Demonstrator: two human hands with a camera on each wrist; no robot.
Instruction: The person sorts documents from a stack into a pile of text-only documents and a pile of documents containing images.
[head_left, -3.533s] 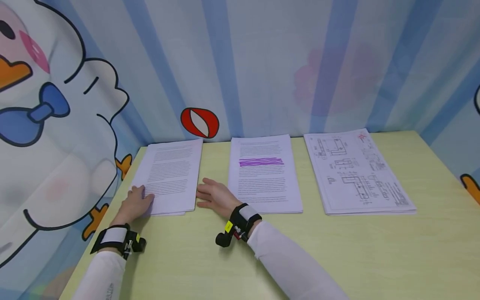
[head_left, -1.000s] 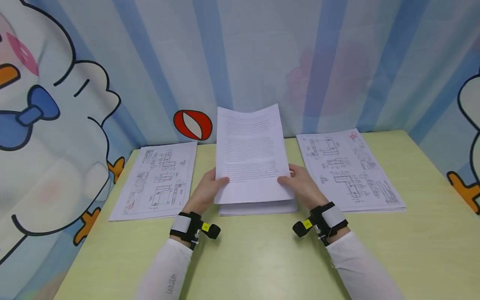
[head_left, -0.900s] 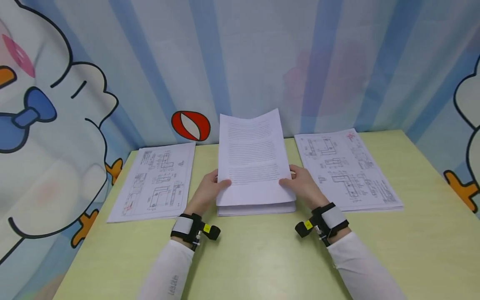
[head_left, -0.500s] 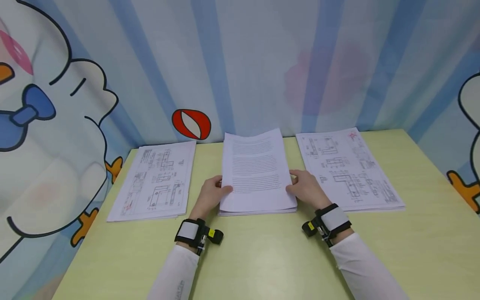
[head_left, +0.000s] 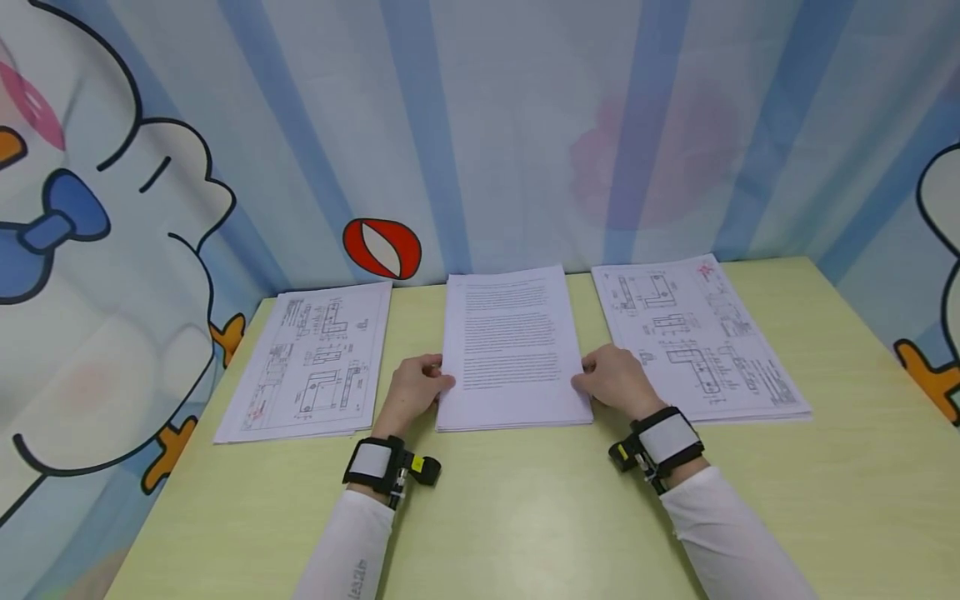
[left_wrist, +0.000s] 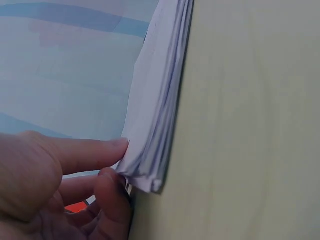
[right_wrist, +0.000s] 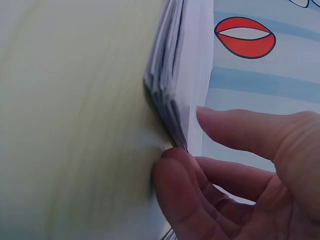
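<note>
In the head view, a stack of printed paper lies flat on the table, its top sheet covered in lines of text. My left hand holds its left edge near the front corner. Opposite it, my right hand is at the right edge, thumb over the margin. The left wrist view shows the thumb at the layered edge of the stack, fingers curled below. In the right wrist view, the fingertips meet the stack's edge, and the thumb overlaps the top sheet.
Stacks of technical drawings lie on either side, one at the left and another at the right, close beside the right hand. A printed curtain hangs behind the pale table.
Paper from the left stack has been carried onto the middle one and lowered flat, covering its purple-marked page. Drawings now show on the left stack. Both hands have moved to the middle stack.
</note>
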